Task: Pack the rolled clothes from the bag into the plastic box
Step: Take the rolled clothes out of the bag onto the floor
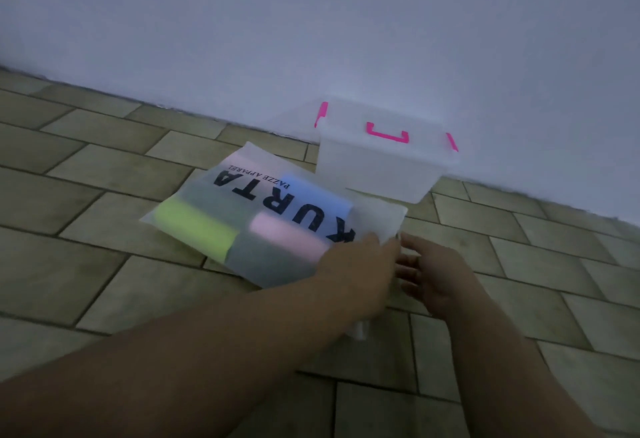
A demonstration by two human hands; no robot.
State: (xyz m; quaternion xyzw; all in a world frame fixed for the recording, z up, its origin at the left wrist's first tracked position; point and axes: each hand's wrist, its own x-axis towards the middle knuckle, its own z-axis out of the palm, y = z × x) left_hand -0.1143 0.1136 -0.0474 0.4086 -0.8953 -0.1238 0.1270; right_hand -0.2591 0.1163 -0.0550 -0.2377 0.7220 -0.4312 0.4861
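Note:
A frosted plastic bag with black lettering lies flat on the tiled floor. Through it show rolled clothes: a neon yellow roll, a pink roll, a blue roll and dark ones. The clear plastic box stands behind it against the wall, its lid on, with pink clasps and a pink handle. My left hand and my right hand meet at the bag's near right edge, fingers on its flap. The picture is blurred, so the exact grip is unclear.
A pale wall runs right behind the box. The floor is laid with greenish rectangular tiles on all sides of the bag and box.

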